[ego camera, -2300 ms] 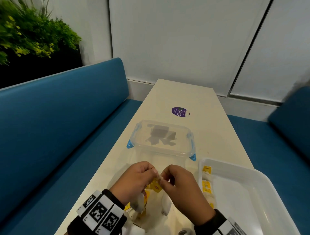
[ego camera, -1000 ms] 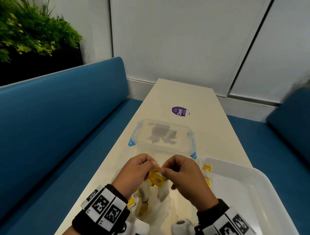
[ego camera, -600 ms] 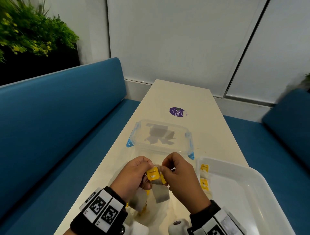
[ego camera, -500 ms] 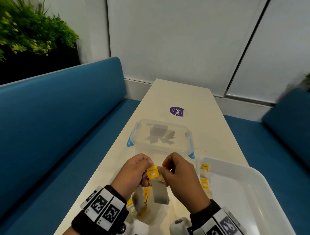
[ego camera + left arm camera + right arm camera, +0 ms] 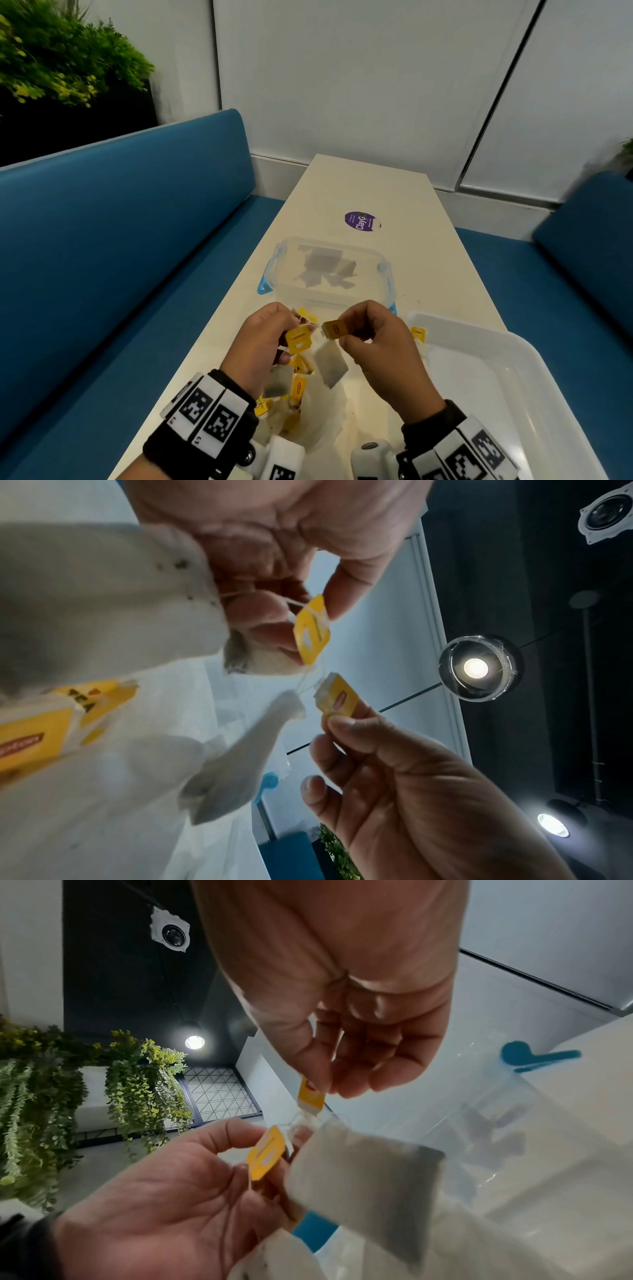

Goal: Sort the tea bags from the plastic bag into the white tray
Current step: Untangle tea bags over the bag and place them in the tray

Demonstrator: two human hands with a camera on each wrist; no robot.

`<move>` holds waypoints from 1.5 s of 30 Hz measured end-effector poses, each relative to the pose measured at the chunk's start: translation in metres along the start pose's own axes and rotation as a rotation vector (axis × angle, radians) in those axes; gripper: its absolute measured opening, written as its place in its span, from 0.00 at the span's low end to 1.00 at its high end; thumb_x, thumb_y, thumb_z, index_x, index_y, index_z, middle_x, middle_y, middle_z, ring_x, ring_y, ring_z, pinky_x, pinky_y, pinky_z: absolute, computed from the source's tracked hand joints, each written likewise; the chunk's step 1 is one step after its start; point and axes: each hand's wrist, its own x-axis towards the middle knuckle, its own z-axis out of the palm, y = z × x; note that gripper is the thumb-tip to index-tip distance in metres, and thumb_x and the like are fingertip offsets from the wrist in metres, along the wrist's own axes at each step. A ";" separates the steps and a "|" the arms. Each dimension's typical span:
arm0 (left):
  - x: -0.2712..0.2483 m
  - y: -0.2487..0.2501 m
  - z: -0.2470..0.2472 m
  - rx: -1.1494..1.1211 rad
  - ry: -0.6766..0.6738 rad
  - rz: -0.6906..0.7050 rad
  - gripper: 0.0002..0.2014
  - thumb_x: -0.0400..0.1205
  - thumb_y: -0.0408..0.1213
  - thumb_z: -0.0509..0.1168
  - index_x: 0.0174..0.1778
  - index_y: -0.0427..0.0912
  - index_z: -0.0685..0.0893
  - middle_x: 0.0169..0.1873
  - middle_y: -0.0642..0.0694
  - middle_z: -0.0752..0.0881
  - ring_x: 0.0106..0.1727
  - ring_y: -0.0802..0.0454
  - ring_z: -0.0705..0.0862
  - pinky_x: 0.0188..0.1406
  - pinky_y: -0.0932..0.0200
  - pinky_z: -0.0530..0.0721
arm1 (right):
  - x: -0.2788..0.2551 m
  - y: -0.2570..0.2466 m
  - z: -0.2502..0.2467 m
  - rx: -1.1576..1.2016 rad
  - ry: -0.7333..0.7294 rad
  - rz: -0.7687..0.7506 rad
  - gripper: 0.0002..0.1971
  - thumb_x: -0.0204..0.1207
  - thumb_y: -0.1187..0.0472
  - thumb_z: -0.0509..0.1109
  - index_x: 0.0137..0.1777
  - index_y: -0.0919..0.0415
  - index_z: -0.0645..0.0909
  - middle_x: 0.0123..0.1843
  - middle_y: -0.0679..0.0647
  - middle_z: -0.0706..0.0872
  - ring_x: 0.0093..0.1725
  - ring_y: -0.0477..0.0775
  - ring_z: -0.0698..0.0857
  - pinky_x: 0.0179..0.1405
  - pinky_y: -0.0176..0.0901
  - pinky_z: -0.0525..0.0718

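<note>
Both hands are up over the near end of the tabletop [image 5: 359,185], a little apart, each pinching one yellow paper tag: my left hand [image 5: 263,339] has its tag [image 5: 298,339] between thumb and forefinger, and my right hand [image 5: 380,346] holds the other tag [image 5: 336,329] the same way. I hold them by the tags because the thin strings [image 5: 304,681] look tangled between them, and drawing the tags apart should free one bag, I reckon. One tea bag [image 5: 330,366] hangs under my right tag; a second [image 5: 275,385] dangles below my left hand (which string it belongs to I cannot tell). Beneath them the plastic bag [image 5: 322,411] lies open at the near edge with more tea bags inside, too heaped to count. The white tray [image 5: 513,342] sits at the near right corner, close enough for a short carry; I can see one yellow tag [image 5: 418,333] by its far left wall, others possibly hidden by my hand. Beyond, mid-table, stands one clear box [image 5: 329,270] with blue clips, and farther still one purple sticker [image 5: 360,222].
</note>
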 end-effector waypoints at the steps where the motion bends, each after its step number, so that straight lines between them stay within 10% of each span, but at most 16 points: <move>1: 0.000 0.000 0.000 0.008 0.003 -0.009 0.11 0.80 0.29 0.56 0.31 0.38 0.76 0.28 0.44 0.85 0.21 0.56 0.73 0.23 0.63 0.71 | 0.000 0.000 0.000 0.015 -0.004 0.008 0.15 0.68 0.77 0.68 0.39 0.54 0.79 0.38 0.48 0.85 0.35 0.35 0.81 0.34 0.26 0.79; 15: -0.001 -0.005 0.001 0.086 0.025 0.015 0.08 0.77 0.22 0.63 0.35 0.38 0.78 0.29 0.44 0.88 0.30 0.51 0.86 0.30 0.59 0.83 | 0.000 -0.002 0.004 0.177 0.009 0.086 0.10 0.75 0.72 0.67 0.38 0.57 0.80 0.35 0.52 0.87 0.34 0.49 0.84 0.27 0.40 0.81; 38: 0.001 -0.017 -0.001 0.081 0.006 0.168 0.07 0.76 0.20 0.65 0.39 0.37 0.80 0.34 0.37 0.85 0.32 0.48 0.83 0.34 0.56 0.82 | -0.010 0.011 0.002 -0.059 -0.020 -0.136 0.19 0.64 0.75 0.74 0.28 0.45 0.83 0.36 0.43 0.84 0.39 0.43 0.82 0.33 0.27 0.75; 45: -0.002 -0.015 0.000 0.044 -0.063 0.240 0.06 0.75 0.19 0.65 0.40 0.33 0.79 0.33 0.40 0.84 0.33 0.53 0.83 0.32 0.65 0.83 | -0.013 0.005 0.003 -0.071 -0.058 -0.120 0.08 0.60 0.63 0.68 0.32 0.48 0.86 0.37 0.44 0.85 0.39 0.40 0.81 0.34 0.26 0.75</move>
